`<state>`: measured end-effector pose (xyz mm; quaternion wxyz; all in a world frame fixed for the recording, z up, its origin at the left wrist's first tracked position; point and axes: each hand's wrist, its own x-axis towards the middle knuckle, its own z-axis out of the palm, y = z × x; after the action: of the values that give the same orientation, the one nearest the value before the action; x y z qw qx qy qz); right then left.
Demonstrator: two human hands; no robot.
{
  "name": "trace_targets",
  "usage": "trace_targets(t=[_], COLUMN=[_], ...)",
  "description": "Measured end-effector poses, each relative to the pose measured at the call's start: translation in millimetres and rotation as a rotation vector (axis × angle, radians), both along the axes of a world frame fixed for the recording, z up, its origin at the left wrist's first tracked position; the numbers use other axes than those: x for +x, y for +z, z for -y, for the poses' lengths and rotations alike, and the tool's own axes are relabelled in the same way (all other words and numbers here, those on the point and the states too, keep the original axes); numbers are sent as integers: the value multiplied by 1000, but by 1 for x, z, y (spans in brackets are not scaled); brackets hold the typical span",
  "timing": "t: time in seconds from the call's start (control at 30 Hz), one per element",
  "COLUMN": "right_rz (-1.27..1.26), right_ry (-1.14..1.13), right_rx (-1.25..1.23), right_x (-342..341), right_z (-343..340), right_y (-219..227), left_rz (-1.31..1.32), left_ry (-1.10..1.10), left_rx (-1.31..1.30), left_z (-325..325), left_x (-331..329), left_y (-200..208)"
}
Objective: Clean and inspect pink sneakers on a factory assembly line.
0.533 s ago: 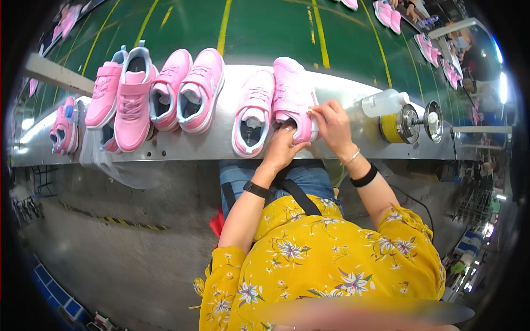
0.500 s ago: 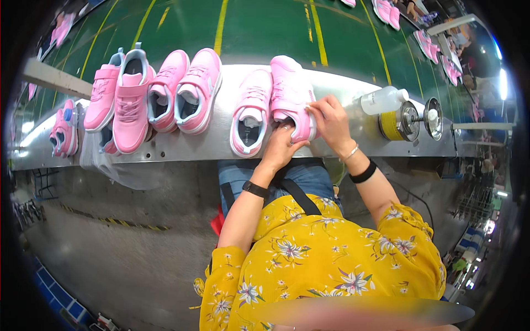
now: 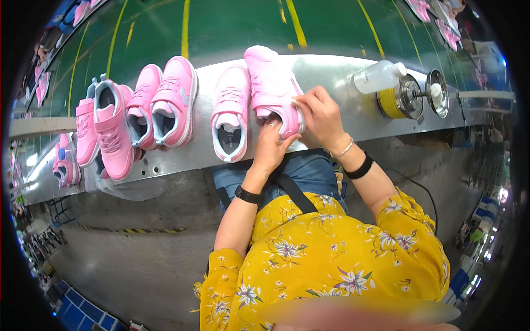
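Observation:
A pink sneaker lies tilted on its side on the metal table, toe pointing away from me. My left hand grips it at the heel, with fingers tucked into its opening and the thumb outside. Beside the sneaker's outer side, my right hand is pinched, thumb against fingertips; whatever is between them is too small to make out. Just left stands a second pink sneaker, upright, with white stuffing under its tongue and a grey insole showing.
More pink sneakers stand in a group to the left on the metal table. At the right are a clear plastic bottle and a yellow-and-metal can with a round lid on a stem. A green surface with yellow lines runs behind.
The view has turned slightly, so the table and shoes appear shifted left. Both hands keep much the same hold on the tilted sneaker.

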<state>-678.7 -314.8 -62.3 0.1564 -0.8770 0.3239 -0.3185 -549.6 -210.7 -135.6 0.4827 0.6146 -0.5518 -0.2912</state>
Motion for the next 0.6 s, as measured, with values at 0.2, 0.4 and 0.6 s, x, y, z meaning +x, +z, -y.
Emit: trace_targets(t=[0.2,0.4,0.6], right_rz=[66,150,163], right_ry=[15,-75,-31], right_rx=[57,43,154], right_x=[-24,-18,-42], right_z=[-21,2,-24], right_y=[-10,-10,-22], left_rz=[236,276,398], left_ry=[-10,-9,-50], left_rx=[9,0,26], left_z=[0,9,10], left_x=[-3,-13,-7], left_y=[2,18,19])
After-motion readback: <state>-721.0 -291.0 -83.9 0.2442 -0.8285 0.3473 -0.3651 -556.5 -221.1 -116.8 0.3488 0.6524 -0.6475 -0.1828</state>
